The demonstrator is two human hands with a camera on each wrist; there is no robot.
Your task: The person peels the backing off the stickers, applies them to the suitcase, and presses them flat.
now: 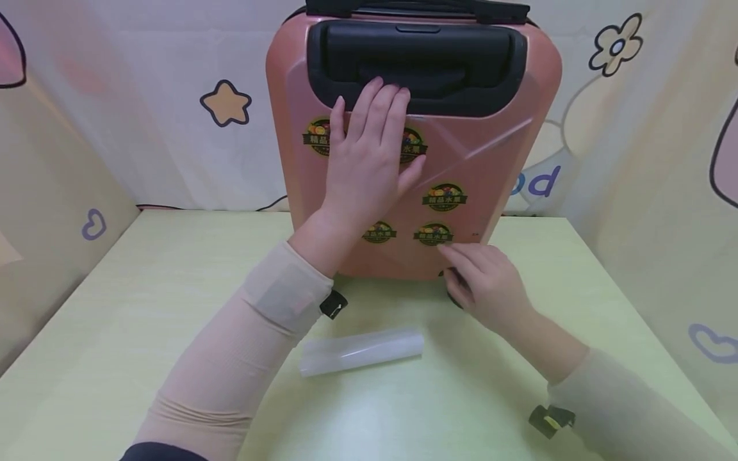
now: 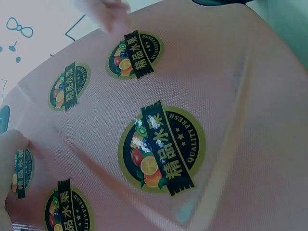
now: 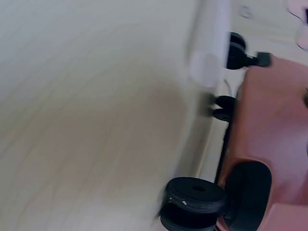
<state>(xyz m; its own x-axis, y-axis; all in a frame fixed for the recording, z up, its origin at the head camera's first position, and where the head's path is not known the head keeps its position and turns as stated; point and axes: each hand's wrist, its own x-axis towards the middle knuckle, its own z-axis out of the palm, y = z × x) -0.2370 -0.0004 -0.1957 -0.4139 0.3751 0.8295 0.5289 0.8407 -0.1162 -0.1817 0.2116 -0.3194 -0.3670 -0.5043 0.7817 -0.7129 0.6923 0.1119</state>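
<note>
A pink suitcase (image 1: 311, 192) with a black recessed handle panel stands on the table, its front bearing several round fruit stickers. My left hand (image 1: 369, 153) lies against its upper front with straight fingers, the fingertips over the black panel, partly covering two upper stickers. At the lower right sticker (image 1: 433, 234), my right hand (image 1: 490, 285) reaches in with extended fingertips at the sticker's lower edge, thumb apart below. Another sticker (image 2: 162, 148) shows large and shiny in the left wrist view, and blurred right fingers (image 2: 107, 13) appear above. The right wrist view shows no hand.
On the table (image 1: 173, 320), a clear rolled plastic sheet (image 1: 363, 351) lies in front of the suitcase. Black wheels (image 3: 195, 197) hold the suitcase up. A patterned curtain (image 1: 190, 166) hangs behind and on both sides.
</note>
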